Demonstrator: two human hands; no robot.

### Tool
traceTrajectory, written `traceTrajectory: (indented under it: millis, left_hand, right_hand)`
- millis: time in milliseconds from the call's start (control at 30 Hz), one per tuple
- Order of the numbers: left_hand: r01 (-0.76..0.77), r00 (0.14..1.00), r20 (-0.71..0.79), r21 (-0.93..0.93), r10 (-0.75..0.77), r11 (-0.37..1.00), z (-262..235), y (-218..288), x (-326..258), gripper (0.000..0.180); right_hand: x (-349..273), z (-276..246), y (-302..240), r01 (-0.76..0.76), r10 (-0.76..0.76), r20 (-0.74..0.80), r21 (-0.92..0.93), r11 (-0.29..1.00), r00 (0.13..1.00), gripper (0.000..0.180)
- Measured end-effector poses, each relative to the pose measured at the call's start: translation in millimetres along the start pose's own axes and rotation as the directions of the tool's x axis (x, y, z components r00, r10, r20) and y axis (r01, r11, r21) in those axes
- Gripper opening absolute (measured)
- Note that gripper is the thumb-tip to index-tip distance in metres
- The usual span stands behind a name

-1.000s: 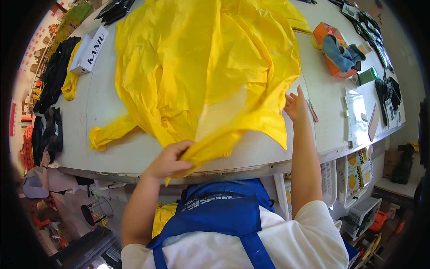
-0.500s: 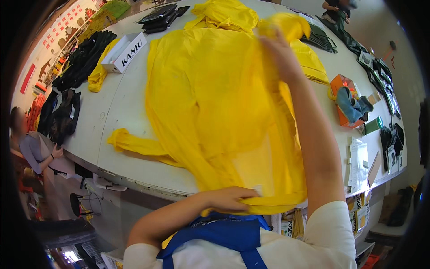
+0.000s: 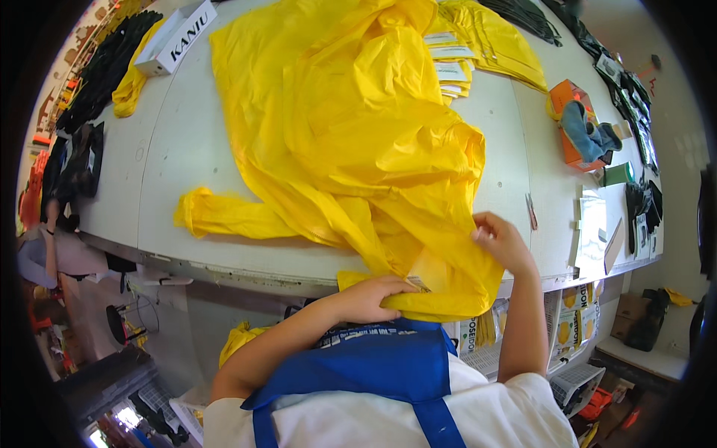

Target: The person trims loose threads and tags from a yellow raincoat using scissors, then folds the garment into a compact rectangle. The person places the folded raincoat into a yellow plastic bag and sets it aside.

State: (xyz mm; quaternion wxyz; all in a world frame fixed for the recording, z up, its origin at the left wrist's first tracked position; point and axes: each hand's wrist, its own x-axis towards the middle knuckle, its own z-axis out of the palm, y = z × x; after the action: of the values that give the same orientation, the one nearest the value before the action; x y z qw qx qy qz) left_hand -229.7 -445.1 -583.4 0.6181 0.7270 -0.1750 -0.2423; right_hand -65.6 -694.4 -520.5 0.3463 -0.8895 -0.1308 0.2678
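A large yellow raincoat (image 3: 343,134) of thin, shiny cloth lies crumpled across the table in front of me, one sleeve (image 3: 235,216) stretched out to the left. Its near end hangs over the table's front edge against my body. My left hand (image 3: 373,297) is closed round the folded hem there, fingers partly under the cloth. At the right side of the raincoat, my right hand (image 3: 506,243) has its fingers curled in and pressed together at the cloth's edge; the exact grip is partly hidden.
Beyond the raincoat is a stack of yellow garments with white labels (image 3: 450,71). Small scissors (image 3: 531,212) lie to the right, near an orange box (image 3: 575,123) with a blue cloth. A white box (image 3: 178,39) and dark garments (image 3: 112,67) are far left. Someone sits at the left edge.
My right hand has come down from the far side to the raincoat's near right edge. The far part of the raincoat has dropped and bunched up, uncovering the labelled stack. My left hand still holds the hem.
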Motion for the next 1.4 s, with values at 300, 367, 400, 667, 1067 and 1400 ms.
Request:
traceTrajectory:
  millis: [300, 367, 400, 667, 1067, 1400]
  left_hand:
    - [0.063, 0.902, -0.299, -0.623, -0.312, 0.78, -16.3, 26.0, 34.2, 0.028]
    - [0.057, 0.891, -0.239, -0.786, -0.387, 0.616, -15.5, 43.2, 35.5, 0.028]
    - [0.047, 0.893, -0.203, -0.846, -0.403, 0.531, -15.2, 52.6, 35.5, 0.028]
    - [-0.003, 0.889, -0.441, -0.279, -0.125, 0.96, -5.3, 62.4, 40.9, 0.036]
    - [0.103, 0.96, -0.207, -0.356, -0.186, 0.929, -30.5, 87.4, 45.5, 0.013]
    - [0.109, 0.959, -0.183, -0.472, -0.218, 0.875, -32.4, 81.8, 50.7, 0.016]
  right_hand:
    - [-50.3, 2.8, -52.7, 0.049, -0.052, -0.172, -0.021, 0.999, 0.984, 0.019]
    - [-64.6, 9.7, -67.4, 0.141, -0.147, -0.186, -0.044, 0.989, 0.971, 0.017]
    - [-69.1, 14.8, -72.8, 0.157, -0.161, -0.193, -0.037, 0.987, 0.968, 0.016]
    - [-76.4, 42.0, -73.1, 0.188, -0.118, -0.257, 0.267, 0.945, 0.959, 0.006]
    - [1.6, -5.6, 22.4, 0.272, -0.157, -0.224, 0.716, 0.643, 0.962, 0.018]
    - [73.0, -37.1, 223.9, -0.516, 0.236, -0.636, -0.299, 0.803, 0.735, 0.036]
